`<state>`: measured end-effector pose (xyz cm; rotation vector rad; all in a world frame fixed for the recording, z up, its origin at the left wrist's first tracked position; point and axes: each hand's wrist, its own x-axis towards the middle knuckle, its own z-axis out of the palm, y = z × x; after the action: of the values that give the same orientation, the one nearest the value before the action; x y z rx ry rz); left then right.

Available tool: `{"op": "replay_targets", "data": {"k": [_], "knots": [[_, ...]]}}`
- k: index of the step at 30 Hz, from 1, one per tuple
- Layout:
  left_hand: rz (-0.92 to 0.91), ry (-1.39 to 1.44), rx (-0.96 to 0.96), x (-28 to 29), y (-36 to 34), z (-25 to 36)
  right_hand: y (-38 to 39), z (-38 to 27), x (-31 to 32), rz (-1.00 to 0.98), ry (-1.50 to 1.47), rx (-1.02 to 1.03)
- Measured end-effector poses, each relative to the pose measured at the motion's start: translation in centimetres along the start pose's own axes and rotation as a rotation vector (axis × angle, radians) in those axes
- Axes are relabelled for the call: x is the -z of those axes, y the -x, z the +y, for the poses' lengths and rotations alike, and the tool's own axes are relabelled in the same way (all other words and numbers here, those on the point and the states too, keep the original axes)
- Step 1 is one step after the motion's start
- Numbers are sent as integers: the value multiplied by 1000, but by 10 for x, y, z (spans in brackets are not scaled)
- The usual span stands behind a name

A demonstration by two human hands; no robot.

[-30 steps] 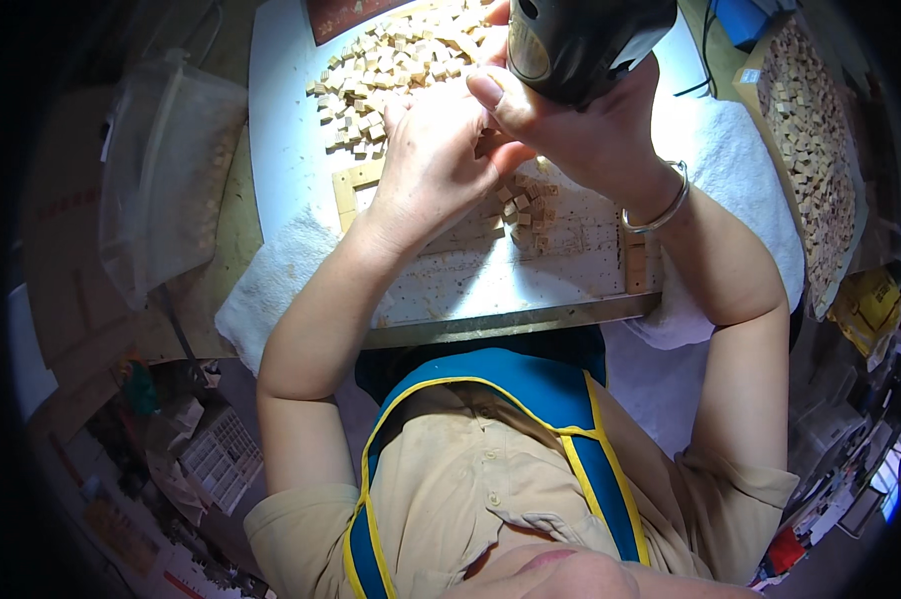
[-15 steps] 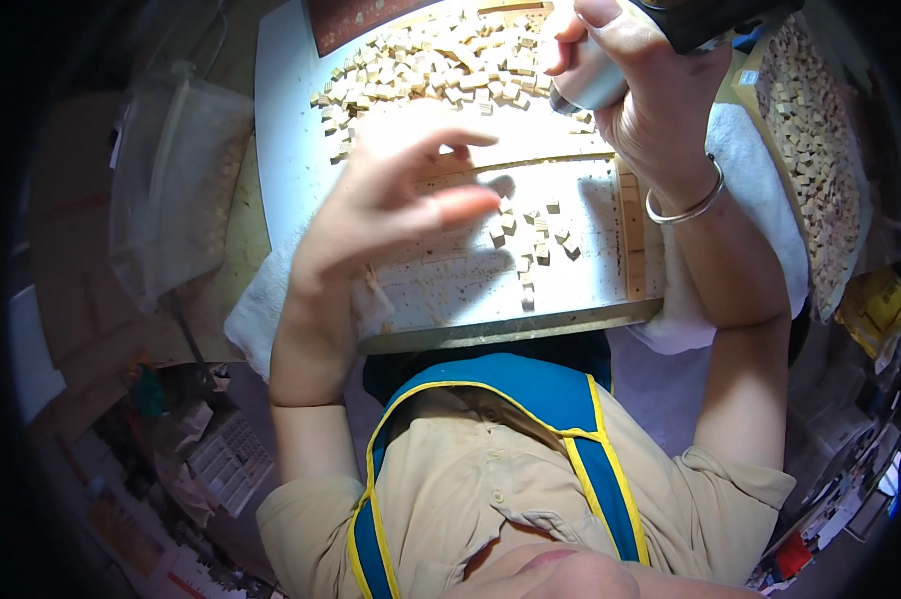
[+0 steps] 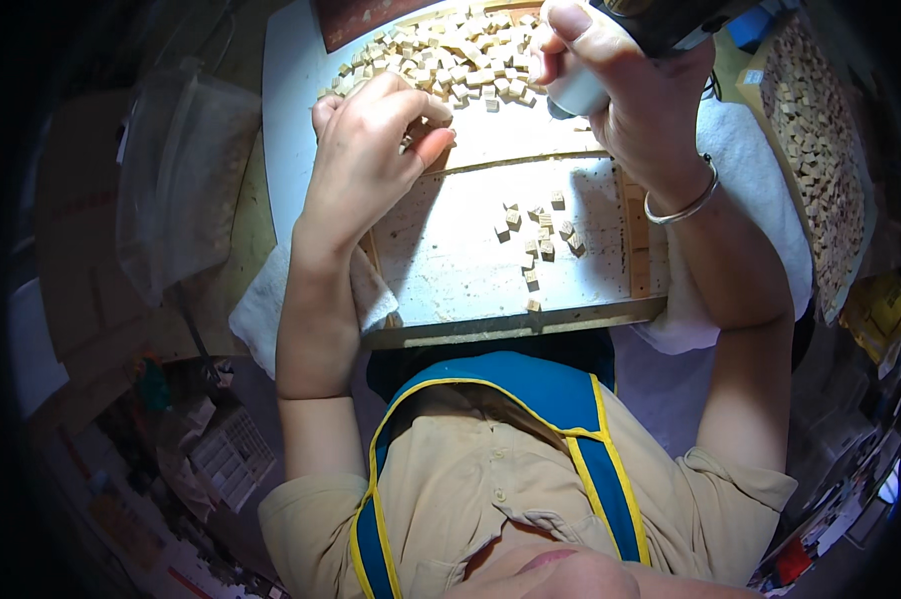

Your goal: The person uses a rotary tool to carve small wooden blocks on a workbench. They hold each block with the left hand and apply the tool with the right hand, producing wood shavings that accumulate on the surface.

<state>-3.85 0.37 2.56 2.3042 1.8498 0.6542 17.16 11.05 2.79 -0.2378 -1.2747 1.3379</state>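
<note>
My left hand (image 3: 371, 140) is closed at the near edge of a pile of small pale wooden cubes (image 3: 470, 60), fingertips curled together; what they hold is hidden. My right hand (image 3: 630, 110) grips a black and silver tool (image 3: 575, 95) raised at the upper right. Below and between my hands, several loose cubes (image 3: 545, 230) lie on a white board (image 3: 450, 280) with wooden strips (image 3: 635, 235) along its sides and back.
White towels (image 3: 740, 220) are at both sides of the board. A cardboard tray of cubes (image 3: 810, 160) stands at right, a blue object (image 3: 750, 30) behind it. A clear plastic bag (image 3: 181, 180) lies left; a dark red panel (image 3: 361, 15) sits at the back.
My hands have parted. The right moved up and right with the tool, then slightly back left. The left went left, then up toward the pile, its fingers curling closed.
</note>
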Motion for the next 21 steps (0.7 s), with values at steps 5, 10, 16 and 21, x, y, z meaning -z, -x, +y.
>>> {"op": "replay_targets", "data": {"k": [5, 10, 16, 21], "knots": [[39, 25, 2, -7, 2, -4, -1, 2, 1, -37, 76, -11], [51, -45, -44, -9, -3, 3, -3, 12, 7, -107, 13, 51], [9, 621, -96, -4, -4, 20, -1, 5, 5, -36, 92, 12], [17, 255, -192, -26, -2, 32, 5, -5, -2, 39, 36, -104]]}}
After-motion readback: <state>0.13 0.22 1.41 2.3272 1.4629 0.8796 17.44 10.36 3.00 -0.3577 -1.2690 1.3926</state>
